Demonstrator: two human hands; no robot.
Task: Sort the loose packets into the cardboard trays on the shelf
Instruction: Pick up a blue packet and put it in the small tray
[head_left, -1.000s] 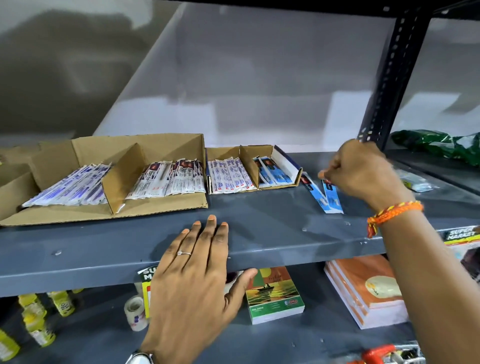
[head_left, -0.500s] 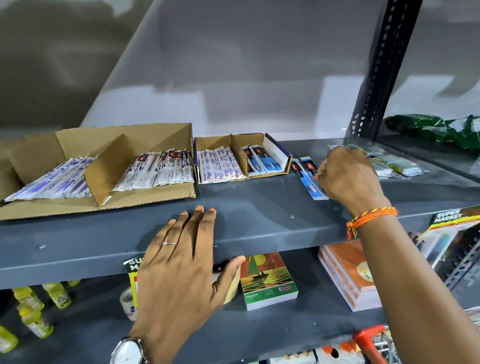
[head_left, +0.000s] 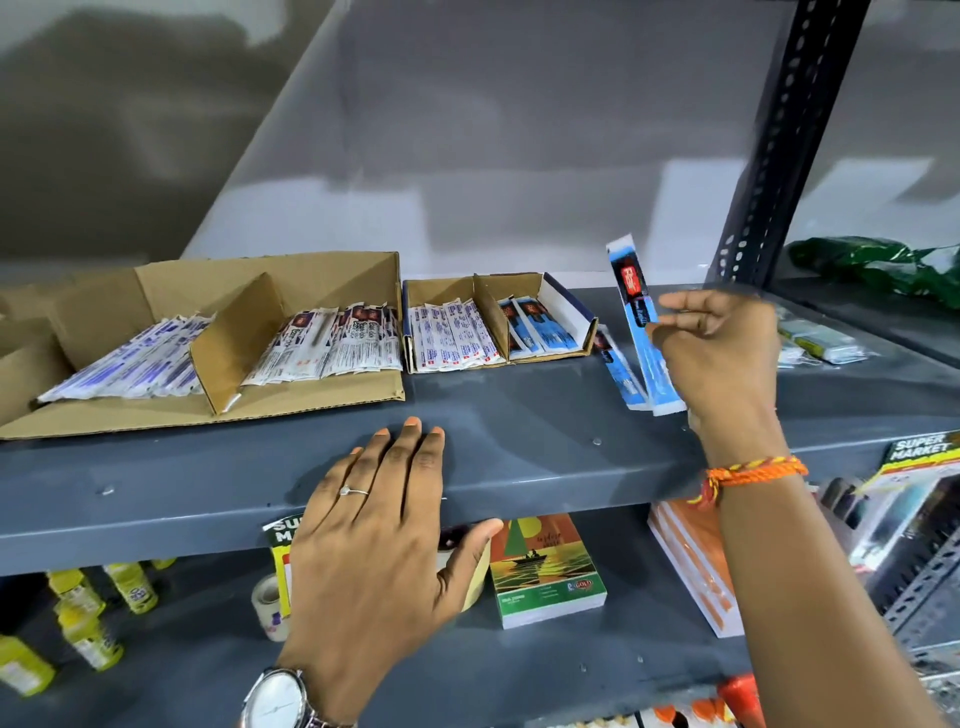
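A blue packet (head_left: 640, 322) stood nearly upright at the right of the shelf (head_left: 519, 415), its lower end on or just above the shelf surface, pinched near its middle between the thumb and fingertips of the right hand (head_left: 722, 358). A second blue packet (head_left: 618, 374) lay flat just to its left, beside the small tray (head_left: 566, 306). That tray held white packets (head_left: 452, 338) in its left compartment and blue ones (head_left: 535, 330) in its right. The large tray (head_left: 208, 410) to the left held two more rows of packets, split by a cardboard divider (head_left: 234, 343). The left hand (head_left: 379, 540) lay flat and spread over the shelf's front edge, gripping nothing. More pale packets (head_left: 821, 345) lay behind the right hand.
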